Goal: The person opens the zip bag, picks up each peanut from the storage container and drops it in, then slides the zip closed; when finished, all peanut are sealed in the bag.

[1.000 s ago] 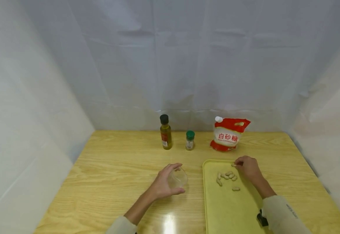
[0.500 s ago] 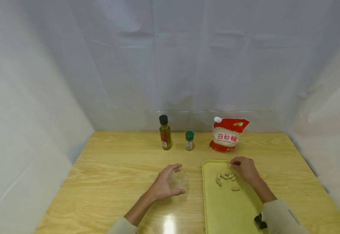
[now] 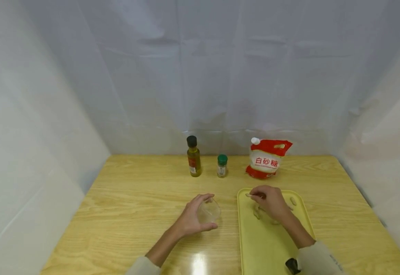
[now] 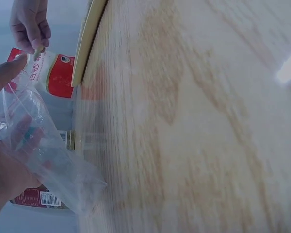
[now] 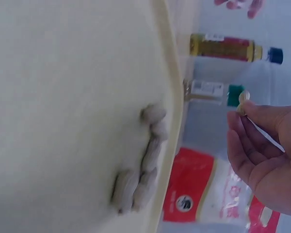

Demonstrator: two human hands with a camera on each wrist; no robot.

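Observation:
My left hand (image 3: 193, 217) holds a clear plastic bag (image 4: 82, 187) over the table, left of the yellow tray (image 3: 249, 248). Thumb and fingers are spread apart at the bag's mouth, keeping it wide, and some fingers show through the plastic. Between the thumb and fingertips of my right hand (image 3: 272, 202) is a peanut (image 5: 242, 103) in its shell, held above the tray's far left part. Several more unshelled peanuts (image 5: 126, 189) lie on the tray; in the head view my right hand covers part of them.
Along the back of the wooden table (image 3: 134, 198) stand an oil bottle (image 3: 194, 162) with a black cap, a small green-capped jar (image 3: 222, 168) and a red and white sugar pouch (image 3: 266, 159). White sheeting (image 3: 203, 76) hangs behind and at both sides.
My right hand has moved left across the tray's far end, carrying the pinched peanut toward the bag. The left hand and the bag have stayed in place.

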